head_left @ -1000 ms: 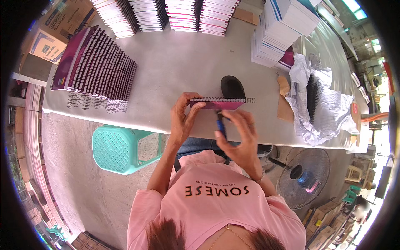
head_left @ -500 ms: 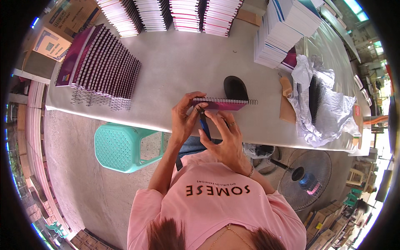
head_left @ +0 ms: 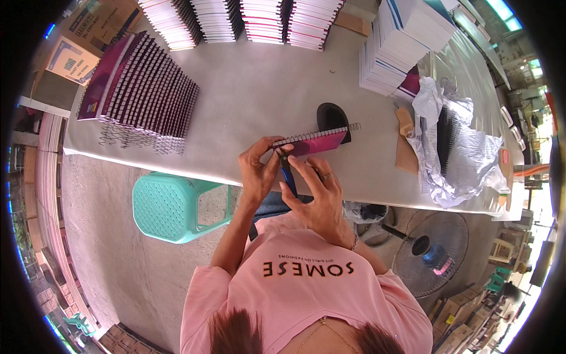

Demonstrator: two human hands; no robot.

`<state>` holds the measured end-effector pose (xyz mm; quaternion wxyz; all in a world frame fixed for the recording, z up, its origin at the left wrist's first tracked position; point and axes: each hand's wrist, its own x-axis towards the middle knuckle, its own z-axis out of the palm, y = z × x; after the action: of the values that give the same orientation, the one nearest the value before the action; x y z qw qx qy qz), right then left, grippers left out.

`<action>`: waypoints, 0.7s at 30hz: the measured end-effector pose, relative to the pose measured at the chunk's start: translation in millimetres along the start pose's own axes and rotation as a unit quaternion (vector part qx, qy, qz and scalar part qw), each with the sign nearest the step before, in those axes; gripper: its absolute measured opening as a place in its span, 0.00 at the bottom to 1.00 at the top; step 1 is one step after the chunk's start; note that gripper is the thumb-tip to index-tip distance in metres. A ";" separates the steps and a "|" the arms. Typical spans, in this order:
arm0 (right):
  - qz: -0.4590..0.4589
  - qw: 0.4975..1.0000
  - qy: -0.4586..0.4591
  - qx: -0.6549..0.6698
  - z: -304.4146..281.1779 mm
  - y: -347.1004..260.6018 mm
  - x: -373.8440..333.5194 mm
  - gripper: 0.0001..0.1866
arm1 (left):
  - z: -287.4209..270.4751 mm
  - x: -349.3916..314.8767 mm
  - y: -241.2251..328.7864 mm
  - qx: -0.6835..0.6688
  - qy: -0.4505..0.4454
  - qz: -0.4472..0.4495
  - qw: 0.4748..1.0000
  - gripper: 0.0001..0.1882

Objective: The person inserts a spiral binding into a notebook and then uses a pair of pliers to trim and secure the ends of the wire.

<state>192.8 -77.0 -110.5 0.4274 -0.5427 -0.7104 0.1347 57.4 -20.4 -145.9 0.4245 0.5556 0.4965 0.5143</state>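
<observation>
My left hand (head_left: pixel 259 168) is closed on the left end of a purple spiral-bound notebook (head_left: pixel 318 143), whose black wire coil runs along its upper edge. Past the notebook's right end the coil sticks out loose. In my right hand (head_left: pixel 318 192) are blue-handled pliers (head_left: pixel 286 171), their jaws up against the coil's left end near my left fingertips. Exactly what the jaws grip is too small to tell. Behind the notebook, partly covered by it, lies a black rounded object (head_left: pixel 333 115) on the table.
A tall stack of purple spiral notebooks (head_left: pixel 150 88) with coil ends hanging out stands at left. White-edged bound stacks (head_left: pixel 215 20) line the back. Unbound paper piles (head_left: pixel 389 53) and crumpled wrapping with black coils (head_left: pixel 451 147) sit right. Below are a green stool (head_left: pixel 168 206) and a fan (head_left: pixel 433 253).
The notebook has tilted, its right end swinging up and away from me. My left hand has shifted slightly left; the pliers remain at the coil's left end.
</observation>
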 end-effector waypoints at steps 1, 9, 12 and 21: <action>-0.001 1.000 -0.001 -0.002 0.0 -0.3 -0.2 0.27 | -0.1 -1.1 -0.8 0.007 0.002 0.006 1.000 0.08; -0.010 1.000 0.007 -0.020 1.4 -1.4 -3.7 0.27 | 1.7 -6.7 -0.3 0.017 0.016 0.025 0.999 0.12; 0.004 1.000 0.002 -0.005 0.6 -1.0 -6.1 0.27 | 4.5 -7.3 2.2 0.019 0.024 0.013 0.999 0.10; 0.387 0.657 -0.204 0.614 -32.8 -3.7 14.7 0.22 | 6.8 -14.3 -1.6 0.114 0.051 0.068 0.990 0.12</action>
<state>214.5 -74.3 -81.7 0.4174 -0.3414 -0.2612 0.8007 64.4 -34.0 -150.3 0.2965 0.6059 0.5336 0.5100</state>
